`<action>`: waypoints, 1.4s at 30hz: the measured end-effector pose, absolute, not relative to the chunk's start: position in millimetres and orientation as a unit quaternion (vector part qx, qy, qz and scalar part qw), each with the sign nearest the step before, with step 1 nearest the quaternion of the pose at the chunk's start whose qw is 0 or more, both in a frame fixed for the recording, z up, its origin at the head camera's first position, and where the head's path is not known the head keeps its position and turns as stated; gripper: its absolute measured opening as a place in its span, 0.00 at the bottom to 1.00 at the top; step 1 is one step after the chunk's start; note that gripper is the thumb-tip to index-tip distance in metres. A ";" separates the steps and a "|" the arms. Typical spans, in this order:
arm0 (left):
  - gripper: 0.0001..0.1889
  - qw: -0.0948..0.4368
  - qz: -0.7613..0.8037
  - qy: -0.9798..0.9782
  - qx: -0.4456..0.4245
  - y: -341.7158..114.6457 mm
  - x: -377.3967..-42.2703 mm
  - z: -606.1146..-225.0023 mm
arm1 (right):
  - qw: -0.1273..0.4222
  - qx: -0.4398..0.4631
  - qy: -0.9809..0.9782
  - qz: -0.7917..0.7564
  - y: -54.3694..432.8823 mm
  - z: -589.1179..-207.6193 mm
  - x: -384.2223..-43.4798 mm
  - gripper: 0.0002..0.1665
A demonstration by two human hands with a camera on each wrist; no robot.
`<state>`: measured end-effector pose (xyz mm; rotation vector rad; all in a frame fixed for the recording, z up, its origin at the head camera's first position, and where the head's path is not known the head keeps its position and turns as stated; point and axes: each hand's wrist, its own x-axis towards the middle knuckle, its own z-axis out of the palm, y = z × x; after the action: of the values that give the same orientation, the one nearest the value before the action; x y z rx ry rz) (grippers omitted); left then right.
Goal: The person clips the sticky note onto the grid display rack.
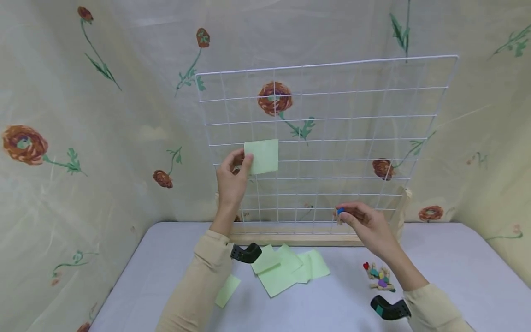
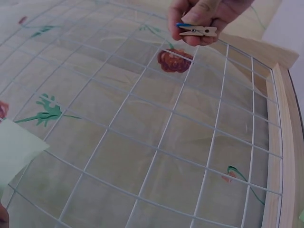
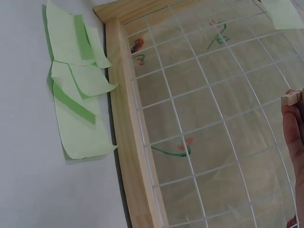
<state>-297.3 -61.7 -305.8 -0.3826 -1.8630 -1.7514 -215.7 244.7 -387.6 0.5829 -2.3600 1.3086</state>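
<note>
A pale green paper note is pinched by its left edge between the thumb and fingers of my left hand, up against the white wire grid. In the left wrist view, a corner of the note shows at the left edge. My right hand pinches a small wooden clothespin with a blue decoration on it, near the lower right part of the grid. In the right wrist view, only the wooden end of the clothespin shows.
The grid stands in a wooden base on a white table. Several green notes lie before it, with one more note to their left. A cluster of decorated clothespins lies at right. Behind hangs a flowered cloth.
</note>
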 end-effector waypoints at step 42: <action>0.14 0.294 -0.623 -0.711 -0.141 -56.0 -273.7 -256.0 | 0.232 0.266 -0.834 0.424 213.8 -313.2 -244.4 0.12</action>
<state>-273.7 -56.0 -256.0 -0.3764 -1.8922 -1.6581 -244.4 213.8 -313.2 0.7299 -2.2915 1.1655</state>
